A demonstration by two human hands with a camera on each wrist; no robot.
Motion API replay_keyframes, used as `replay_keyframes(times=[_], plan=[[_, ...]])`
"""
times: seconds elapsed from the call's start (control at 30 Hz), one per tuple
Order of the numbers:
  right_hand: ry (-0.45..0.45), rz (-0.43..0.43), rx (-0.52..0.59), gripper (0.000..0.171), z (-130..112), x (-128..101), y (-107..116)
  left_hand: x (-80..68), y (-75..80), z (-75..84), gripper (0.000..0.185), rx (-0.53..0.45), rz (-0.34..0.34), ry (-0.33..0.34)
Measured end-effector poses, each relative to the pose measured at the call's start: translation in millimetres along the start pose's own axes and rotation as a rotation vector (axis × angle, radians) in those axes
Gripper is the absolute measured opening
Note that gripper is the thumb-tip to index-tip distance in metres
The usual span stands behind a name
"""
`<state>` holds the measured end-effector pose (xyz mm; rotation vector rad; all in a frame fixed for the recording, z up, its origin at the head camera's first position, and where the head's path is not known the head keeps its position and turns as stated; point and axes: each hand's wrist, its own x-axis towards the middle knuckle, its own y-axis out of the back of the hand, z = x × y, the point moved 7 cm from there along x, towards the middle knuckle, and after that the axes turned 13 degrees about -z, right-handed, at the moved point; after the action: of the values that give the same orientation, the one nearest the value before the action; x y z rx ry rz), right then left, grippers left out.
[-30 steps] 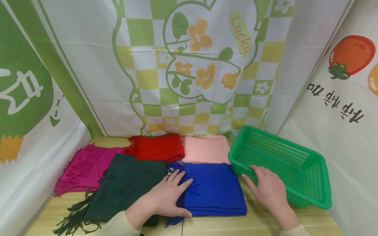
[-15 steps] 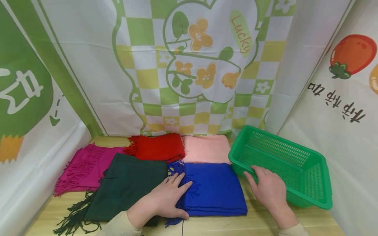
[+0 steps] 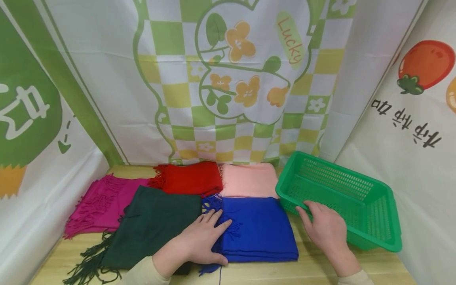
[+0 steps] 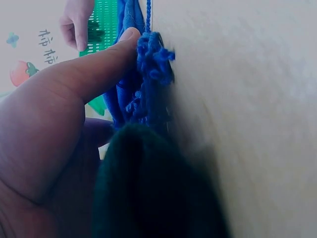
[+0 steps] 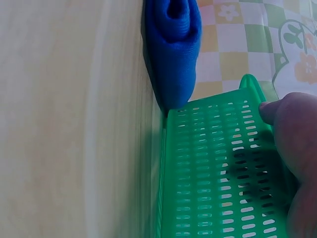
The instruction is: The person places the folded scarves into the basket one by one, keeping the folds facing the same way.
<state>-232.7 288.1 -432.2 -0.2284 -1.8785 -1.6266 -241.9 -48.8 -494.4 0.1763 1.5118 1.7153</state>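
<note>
You face a light wooden table (image 3: 313, 269) enclosed by 3 printed cloth backdrops (image 3: 107, 79): green-and-yellow checks centre, a tomato (image 3: 425, 65) upper right.

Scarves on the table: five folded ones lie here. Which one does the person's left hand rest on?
The blue scarf, front right beside the green basket. The left hand lies on its fringed edge; the others lie untouched.
</note>
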Motion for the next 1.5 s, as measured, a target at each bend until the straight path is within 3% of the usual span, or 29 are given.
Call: replay_keyframes(times=[0.53, 1.5], plan=[[0.011, 0.003, 0.015, 0.033, 4, 1, -2, -5.1, -0.4, -1.9, 0.111, -0.002, 0.000, 0.014], [0.068, 0.028, 0.022, 0.039, 20, -7, 6, -0.2, -3.6, -1.9, 0.111, -0.002, -0.010, 0.029]])
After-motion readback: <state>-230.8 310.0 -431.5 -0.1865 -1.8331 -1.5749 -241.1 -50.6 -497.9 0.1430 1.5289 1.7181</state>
